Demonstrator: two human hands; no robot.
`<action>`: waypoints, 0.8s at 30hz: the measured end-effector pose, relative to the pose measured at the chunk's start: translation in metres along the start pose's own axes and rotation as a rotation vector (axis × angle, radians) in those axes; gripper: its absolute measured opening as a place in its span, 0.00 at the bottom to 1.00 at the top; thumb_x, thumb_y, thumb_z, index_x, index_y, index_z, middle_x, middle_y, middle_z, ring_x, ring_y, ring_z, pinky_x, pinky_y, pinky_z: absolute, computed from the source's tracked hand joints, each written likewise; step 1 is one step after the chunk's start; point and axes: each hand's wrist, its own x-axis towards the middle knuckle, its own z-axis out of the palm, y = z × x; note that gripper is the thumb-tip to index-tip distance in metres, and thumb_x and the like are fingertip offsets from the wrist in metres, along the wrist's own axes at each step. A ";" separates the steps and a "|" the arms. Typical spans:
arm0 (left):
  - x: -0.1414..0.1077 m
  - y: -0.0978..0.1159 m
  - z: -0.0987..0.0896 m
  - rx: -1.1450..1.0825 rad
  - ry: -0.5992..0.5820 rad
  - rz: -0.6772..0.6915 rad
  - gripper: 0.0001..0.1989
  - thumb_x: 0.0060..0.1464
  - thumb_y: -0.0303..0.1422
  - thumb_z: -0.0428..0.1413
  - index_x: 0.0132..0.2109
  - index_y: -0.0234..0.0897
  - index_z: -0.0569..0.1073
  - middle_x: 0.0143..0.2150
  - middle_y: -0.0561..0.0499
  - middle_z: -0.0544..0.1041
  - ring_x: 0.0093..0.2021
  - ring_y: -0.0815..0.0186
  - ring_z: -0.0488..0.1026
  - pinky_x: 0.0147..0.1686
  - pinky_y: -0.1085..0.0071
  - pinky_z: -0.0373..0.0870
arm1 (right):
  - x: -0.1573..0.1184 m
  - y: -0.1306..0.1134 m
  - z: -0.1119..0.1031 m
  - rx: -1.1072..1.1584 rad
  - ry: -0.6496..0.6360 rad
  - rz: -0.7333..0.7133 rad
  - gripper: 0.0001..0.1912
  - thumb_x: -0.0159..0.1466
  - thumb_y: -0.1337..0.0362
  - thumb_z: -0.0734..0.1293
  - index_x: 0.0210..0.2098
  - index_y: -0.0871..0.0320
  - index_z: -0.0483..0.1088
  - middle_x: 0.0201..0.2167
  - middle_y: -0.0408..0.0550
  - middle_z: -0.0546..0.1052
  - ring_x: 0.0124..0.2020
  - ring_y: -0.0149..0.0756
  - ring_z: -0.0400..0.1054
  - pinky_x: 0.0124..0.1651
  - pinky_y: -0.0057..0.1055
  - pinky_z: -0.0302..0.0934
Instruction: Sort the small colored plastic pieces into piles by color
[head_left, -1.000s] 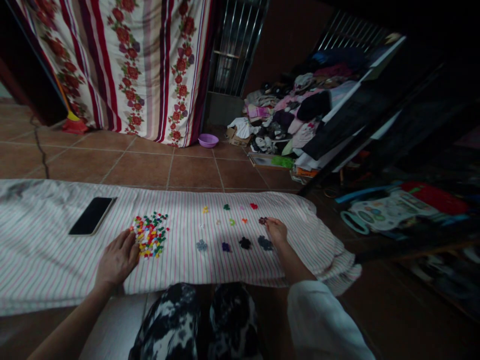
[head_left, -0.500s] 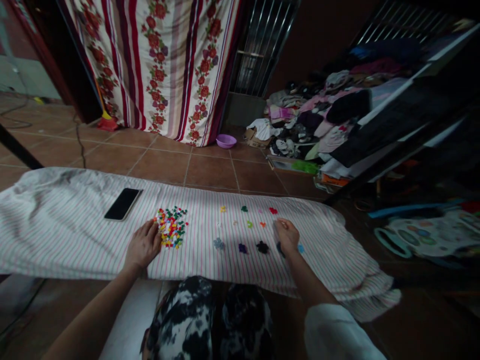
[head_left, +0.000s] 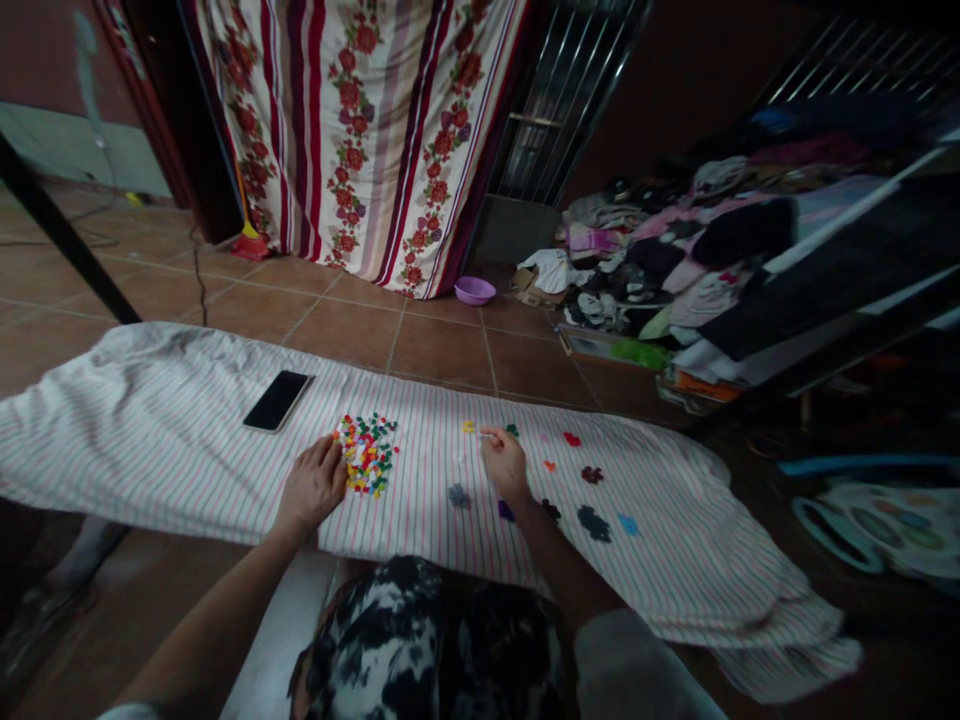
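Observation:
My left hand [head_left: 316, 482] lies flat on the striped cloth, fingers against the left edge of a mixed pile of small bead-like pieces [head_left: 367, 455] in many colours. My right hand [head_left: 504, 462] hovers over the sorted groups, thumb and index drawn together; anything between them is too small to make out. Its fingertips are close to the yellow pieces [head_left: 469, 426] and green pieces [head_left: 512, 430]. Around it lie grey pieces [head_left: 458, 496], red pieces [head_left: 572, 439], orange pieces [head_left: 550, 466], brown pieces [head_left: 592, 475], dark grey pieces [head_left: 595, 524] and blue pieces [head_left: 628, 524]. My forearm partly hides the purple and black groups.
A phone [head_left: 277, 400] rests left of the mixed pile on the cloth-covered surface [head_left: 187, 430]. Beyond it are a tiled floor [head_left: 435, 345], a purple basin [head_left: 475, 291], a hanging floral curtain [head_left: 390, 130] and heaped clothes [head_left: 660, 250]. Black poles [head_left: 64, 225] stand at the sides.
My right hand has moved left from beside the red pieces to near the yellow and green ones, uncovering brown and dark grey groups. My left hand stays at the pile. The view has turned slightly left.

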 end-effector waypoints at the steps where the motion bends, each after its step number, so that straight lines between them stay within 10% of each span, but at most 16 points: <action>1: 0.000 0.000 0.000 0.002 0.008 -0.007 0.21 0.64 0.39 0.41 0.53 0.33 0.71 0.57 0.38 0.72 0.60 0.53 0.66 0.57 0.55 0.65 | -0.002 -0.007 0.012 0.024 -0.030 -0.032 0.16 0.52 0.63 0.59 0.33 0.58 0.76 0.25 0.44 0.71 0.27 0.35 0.66 0.34 0.31 0.63; 11: 0.000 0.002 0.002 0.012 0.030 -0.051 0.22 0.63 0.39 0.42 0.56 0.32 0.69 0.58 0.37 0.71 0.60 0.53 0.66 0.56 0.56 0.66 | -0.022 -0.044 0.103 -0.018 -0.404 -0.110 0.13 0.60 0.67 0.62 0.40 0.54 0.77 0.38 0.46 0.76 0.34 0.31 0.71 0.42 0.27 0.65; 24: 0.000 0.002 0.004 0.004 0.014 -0.069 0.21 0.62 0.39 0.43 0.56 0.34 0.69 0.59 0.39 0.70 0.60 0.53 0.65 0.57 0.56 0.65 | -0.018 -0.079 0.135 -0.322 -0.458 -0.070 0.09 0.63 0.67 0.64 0.40 0.52 0.74 0.36 0.44 0.76 0.38 0.32 0.69 0.38 0.26 0.56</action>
